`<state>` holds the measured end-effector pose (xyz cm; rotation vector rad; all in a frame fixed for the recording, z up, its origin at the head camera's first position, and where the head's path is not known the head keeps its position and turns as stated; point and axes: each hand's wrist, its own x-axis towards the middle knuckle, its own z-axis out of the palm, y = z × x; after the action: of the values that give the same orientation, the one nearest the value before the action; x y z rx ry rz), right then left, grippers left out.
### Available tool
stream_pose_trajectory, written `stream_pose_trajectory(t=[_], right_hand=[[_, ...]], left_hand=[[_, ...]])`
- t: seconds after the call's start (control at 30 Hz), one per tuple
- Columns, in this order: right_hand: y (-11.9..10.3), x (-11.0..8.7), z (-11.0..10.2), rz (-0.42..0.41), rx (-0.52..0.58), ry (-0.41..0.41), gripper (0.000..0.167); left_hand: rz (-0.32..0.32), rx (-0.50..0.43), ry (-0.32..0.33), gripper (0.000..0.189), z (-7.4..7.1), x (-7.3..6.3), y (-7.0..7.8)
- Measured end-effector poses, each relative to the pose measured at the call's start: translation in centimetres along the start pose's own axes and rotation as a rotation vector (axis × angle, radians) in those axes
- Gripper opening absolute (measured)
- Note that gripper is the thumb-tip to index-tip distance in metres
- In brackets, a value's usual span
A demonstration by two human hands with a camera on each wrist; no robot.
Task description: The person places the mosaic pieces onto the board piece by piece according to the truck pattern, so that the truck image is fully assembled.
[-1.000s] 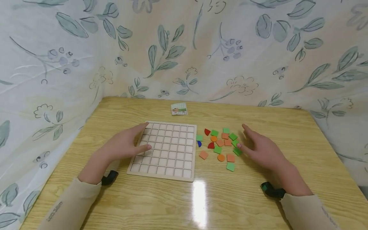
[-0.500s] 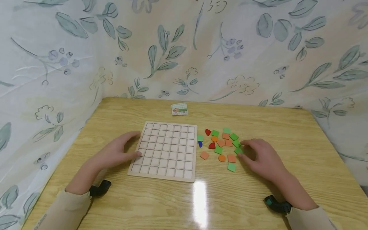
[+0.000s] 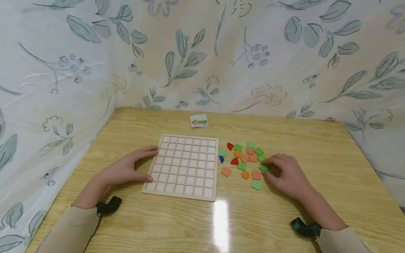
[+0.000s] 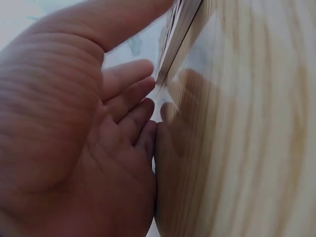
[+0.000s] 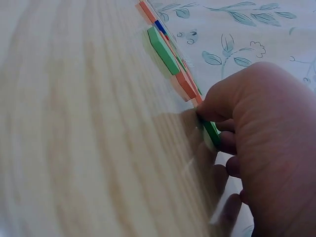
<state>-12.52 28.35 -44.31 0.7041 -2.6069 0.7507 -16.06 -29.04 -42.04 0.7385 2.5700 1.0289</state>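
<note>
A pale wooden grid board [image 3: 178,195] lies flat on the table, its square cells bare. At the board's left edge is my left hand [image 3: 124,169], fingers nearly straight, with the thumb at the lower left rim. In the left wrist view, the little-finger side of the left hand [image 4: 98,143] lies along the tabletop. To the right of the loose tiles, my right hand [image 3: 288,177] pinches a dark green square tile [image 3: 263,167] between thumb and fingertip. The right wrist view shows that green tile [image 5: 211,132] still at table level, between the fingers.
Beside the board lie orange squares [image 3: 256,175], light green squares [image 3: 256,185], orange discs [image 3: 245,175], red quarter-round pieces [image 3: 230,146] and a blue half-round piece [image 3: 222,159]. A small picture card [image 3: 199,121] lies behind the board. A leaf-patterned cloth [image 3: 202,52] hangs beyond the wooden table [image 3: 164,225].
My left hand has drawn back from over the board to its left edge. My right hand has come down, its thumb and fingers closing together at the green tile.
</note>
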Motion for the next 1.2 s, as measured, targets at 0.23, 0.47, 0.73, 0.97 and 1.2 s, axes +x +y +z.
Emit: stream_pose_trajectory(t=[0.23, 0.47, 0.73, 0.97, 1.2], right_hand=[[0.4, 0.0, 0.1, -0.005, 0.036, 0.012, 0.029], [0.5, 0.0, 0.1, 0.029, 0.070, -0.007, 0.030], [0.2, 0.2, 0.0, 0.075, 0.115, -0.008, 0.032], [-0.4, 1.2, 0.6, 0.070, 0.177, 0.014, 0.032], [-1.7, 2.8, 2.2, 0.011, 0.211, 0.008, 0.033]], left_hand=[[-0.017, 0.017, -0.024, 0.108, -0.1, 0.2, -0.2], [-0.017, 0.048, -0.026, 0.109, -0.1, 0.3, -0.1], [-0.020, 0.044, -0.024, 0.109, 0.1, 0.4, 0.0], [-0.016, 0.037, -0.011, 0.108, 0.5, 0.4, 0.0], [0.004, 0.035, -0.004, 0.104, 0.6, 0.3, 0.2]])
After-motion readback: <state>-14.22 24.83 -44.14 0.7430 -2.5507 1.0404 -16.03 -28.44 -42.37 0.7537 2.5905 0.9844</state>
